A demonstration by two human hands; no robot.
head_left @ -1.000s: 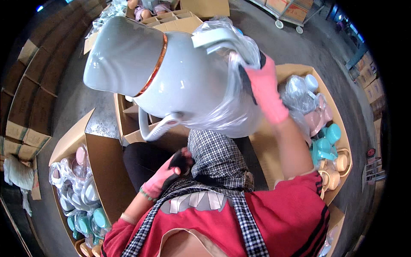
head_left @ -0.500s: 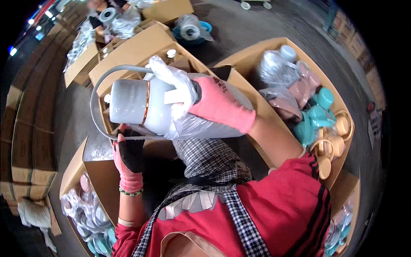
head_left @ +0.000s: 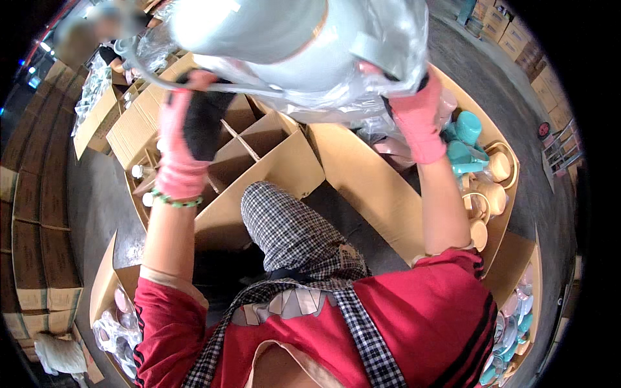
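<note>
I hold a large pale grey thermos jug up at the top of the view, tilted on its side and cut off by the upper edge. A clear plastic bag covers its body. My left hand, in a pink glove with a black palm, is closed on the jug's grey loop handle. My right hand, gloved alike, grips the bagged body at the other end, its fingers partly hidden by plastic. Below the jug stands a cardboard box with divider compartments.
At right, a long carton holds teal lids, orange lids and bagged parts. More cartons of parts flank me at lower left and lower right. Stacked boxes line the left; a hand truck stands far right.
The jug has risen up and away from me, nearer the camera. Both hands went up with it; the left now holds the handle higher. The divided box beneath has come into sight.
</note>
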